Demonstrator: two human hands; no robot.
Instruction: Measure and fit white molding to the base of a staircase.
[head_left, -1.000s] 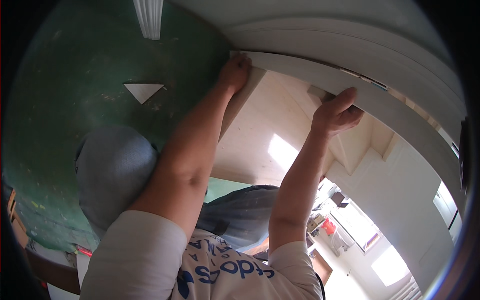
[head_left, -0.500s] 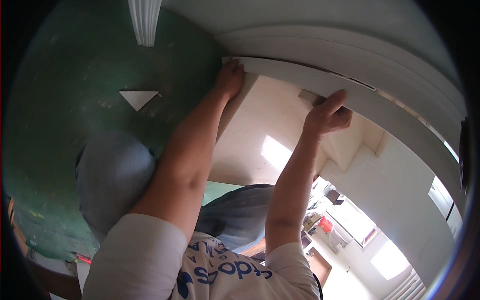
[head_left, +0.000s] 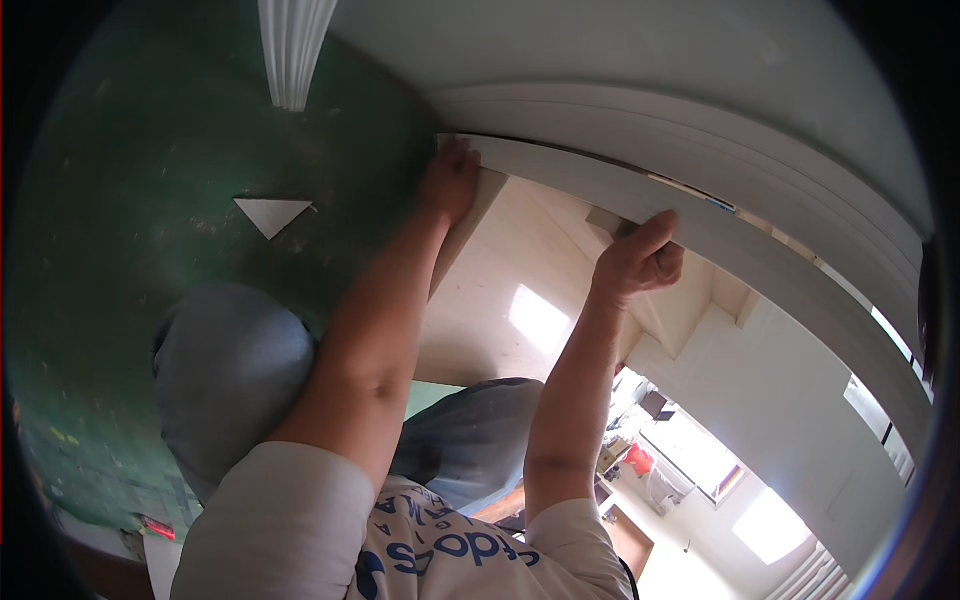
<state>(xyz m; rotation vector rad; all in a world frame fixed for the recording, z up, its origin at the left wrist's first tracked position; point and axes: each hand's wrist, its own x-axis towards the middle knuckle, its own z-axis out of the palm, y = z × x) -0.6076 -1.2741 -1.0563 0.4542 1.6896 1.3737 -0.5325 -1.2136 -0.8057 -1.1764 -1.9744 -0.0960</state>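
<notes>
1 long, narrow, off-white board, plain-surfaced and curving in the wide view, stretches from near 12 o'clock round to between 3 and 4 o'clock. The left hand grasps it at its 12 o'clock end; the right hand grips its near edge toward 2 o'clock, thumb laid against its surface. Along its far edge runs 1 slim gap, dark around 1 o'clock, bright just past 3 o'clock.

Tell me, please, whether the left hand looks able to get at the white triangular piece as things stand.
Probably not: the left hand holds the end of the long white board. Were the hand free, the way across the green floor to the triangular piece looks open.
</notes>
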